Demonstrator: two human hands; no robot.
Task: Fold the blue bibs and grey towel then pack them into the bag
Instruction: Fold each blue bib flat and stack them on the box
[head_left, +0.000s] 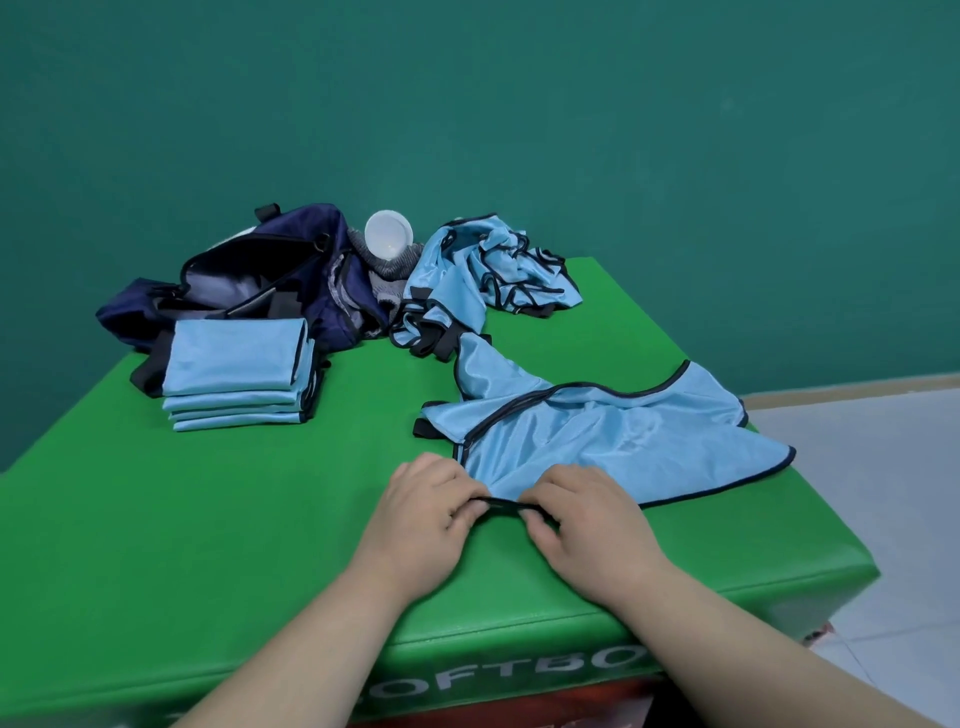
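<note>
The work surface is a green padded box (208, 519) set against a teal wall (519, 104), with pale floor (883, 519) to the right. One unfolded blue bib (613, 436) lies spread on the near right part of the box, its far corner reaching the right edge. The left hand (423, 512) and right hand (587, 512) are close together at the bib's near edge. The curled fingers (462, 512) of both hands pinch the black trim (501, 501) and hold a short length of it between them. A stack of folded blue bibs (236, 364) sits at the left, touching the front of the open navy bag (249, 280) at the rear left. A crumpled pile of unfolded bibs (488, 270) occupies the rear centre, and one trailing bib runs from it to the spread bib. The grey towel (387, 267) lies bunched between bag and pile, partly covered by both. A white cup (388, 234) rests on its side on the towel.
</note>
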